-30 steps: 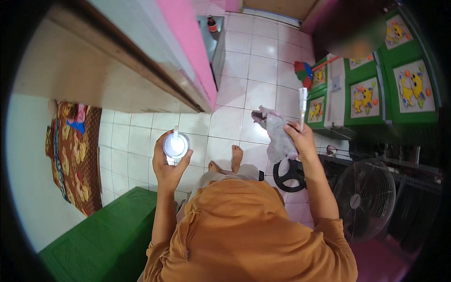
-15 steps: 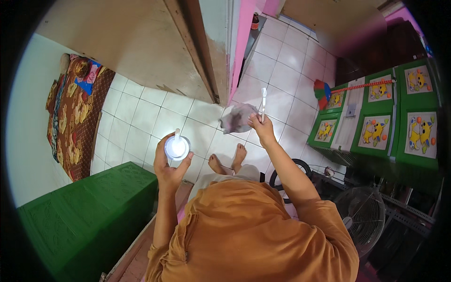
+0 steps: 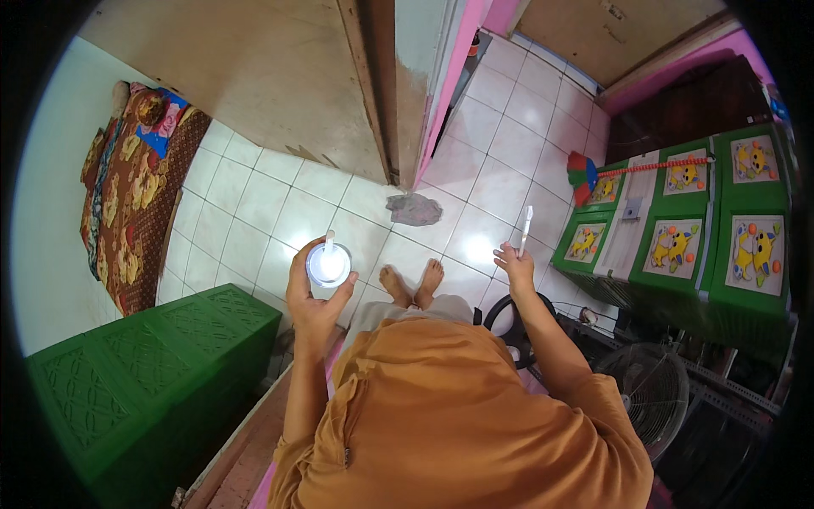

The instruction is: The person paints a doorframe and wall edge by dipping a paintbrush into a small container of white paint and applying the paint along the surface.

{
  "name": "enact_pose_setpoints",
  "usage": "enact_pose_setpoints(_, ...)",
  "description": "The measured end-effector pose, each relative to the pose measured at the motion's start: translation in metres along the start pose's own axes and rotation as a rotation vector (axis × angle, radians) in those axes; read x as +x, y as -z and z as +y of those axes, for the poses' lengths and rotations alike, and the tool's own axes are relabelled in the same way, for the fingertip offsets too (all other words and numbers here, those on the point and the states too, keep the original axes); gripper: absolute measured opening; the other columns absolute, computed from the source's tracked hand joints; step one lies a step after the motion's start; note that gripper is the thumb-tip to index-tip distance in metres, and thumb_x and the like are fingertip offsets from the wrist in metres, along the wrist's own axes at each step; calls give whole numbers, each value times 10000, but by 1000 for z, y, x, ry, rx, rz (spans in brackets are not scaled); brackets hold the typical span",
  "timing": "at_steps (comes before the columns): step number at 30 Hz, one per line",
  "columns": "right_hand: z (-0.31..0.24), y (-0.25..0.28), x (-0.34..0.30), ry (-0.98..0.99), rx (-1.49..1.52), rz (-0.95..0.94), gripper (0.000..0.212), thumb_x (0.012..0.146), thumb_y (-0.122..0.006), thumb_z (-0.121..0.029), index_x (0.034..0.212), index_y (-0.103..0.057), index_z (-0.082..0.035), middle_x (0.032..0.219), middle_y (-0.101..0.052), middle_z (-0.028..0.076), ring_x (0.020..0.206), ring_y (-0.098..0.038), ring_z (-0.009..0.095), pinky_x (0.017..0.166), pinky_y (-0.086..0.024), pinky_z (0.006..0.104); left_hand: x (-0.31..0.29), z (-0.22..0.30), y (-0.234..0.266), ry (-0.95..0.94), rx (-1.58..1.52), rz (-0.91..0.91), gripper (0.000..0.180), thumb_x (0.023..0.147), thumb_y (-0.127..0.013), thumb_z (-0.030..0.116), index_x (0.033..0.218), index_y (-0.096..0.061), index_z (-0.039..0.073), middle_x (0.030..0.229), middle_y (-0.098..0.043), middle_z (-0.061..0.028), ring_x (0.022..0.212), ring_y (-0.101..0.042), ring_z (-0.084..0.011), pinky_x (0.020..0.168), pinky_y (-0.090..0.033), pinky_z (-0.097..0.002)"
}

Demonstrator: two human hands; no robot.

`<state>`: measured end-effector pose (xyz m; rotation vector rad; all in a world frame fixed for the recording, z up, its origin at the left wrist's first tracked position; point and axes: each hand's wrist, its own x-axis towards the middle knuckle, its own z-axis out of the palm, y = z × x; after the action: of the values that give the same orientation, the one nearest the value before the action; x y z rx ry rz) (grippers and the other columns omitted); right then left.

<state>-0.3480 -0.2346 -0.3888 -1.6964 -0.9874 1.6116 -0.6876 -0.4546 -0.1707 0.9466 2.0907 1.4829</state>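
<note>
Clasping a pale round cup (image 3: 328, 265), the left hand (image 3: 315, 312) in the head view has its fingers and thumb clamped around the sides, above the tiled floor (image 3: 280, 206). Well apart, the right hand (image 3: 520, 271) has fingers clamped on a thin white stick (image 3: 526, 224) pointing away from the body. A grey cloth (image 3: 415, 209) lies on the floor, beyond the feet (image 3: 431, 276).

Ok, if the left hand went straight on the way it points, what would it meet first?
Beyond the round container in its grasp, the left hand would probably meet the brown panel across the floor tiles; depth is unclear from this view.
</note>
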Motion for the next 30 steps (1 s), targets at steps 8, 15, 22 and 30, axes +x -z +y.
enact_pose_setpoints(8, -2, -52, -79, 55, 14, 35, 406, 1047, -696, -259, 1176, -606, 115, 1106, -687, 167, 1041, -758, 303, 854, -652, 384, 8, -44, 84, -133, 39, -5, 647, 803, -880, 62, 1378, -596, -25, 1308, -679, -154, 1174, -671, -250, 1034, -520, -363)
enact_pose_setpoints(15, 18, -90, -109, 80, -56, 57, 315, 1059, -691, -240, 1047, -573, 51, 1118, -691, 200, 1015, -763, 321, 827, -677, 413, 18, -84, 141, -125, 11, 11, 631, 803, -887, 74, 1360, -607, -23, 1299, -684, -149, 1160, -676, -247, 1013, -531, -365)
enact_pose_setpoints(22, 27, -149, -83, 75, -88, 3, 340, 1066, -680, -244, 1113, -580, 78, 1153, -701, 204, 1033, -761, 317, 835, -669, 406, 45, -117, 172, -101, 12, 31, 621, 810, -888, 82, 1357, -610, -18, 1289, -681, -139, 1150, -673, -238, 1014, -525, -359)
enact_pose_setpoints(30, -10, -218, -51, 110, -87, -66, 409, 1049, -692, -254, 1197, -601, 116, 1120, -692, 174, 998, -766, 285, 821, -661, 375, 80, -131, 181, -67, 11, 50, 621, 819, -883, 89, 1365, -607, -17, 1289, -681, -142, 1151, -668, -237, 1021, -517, -358)
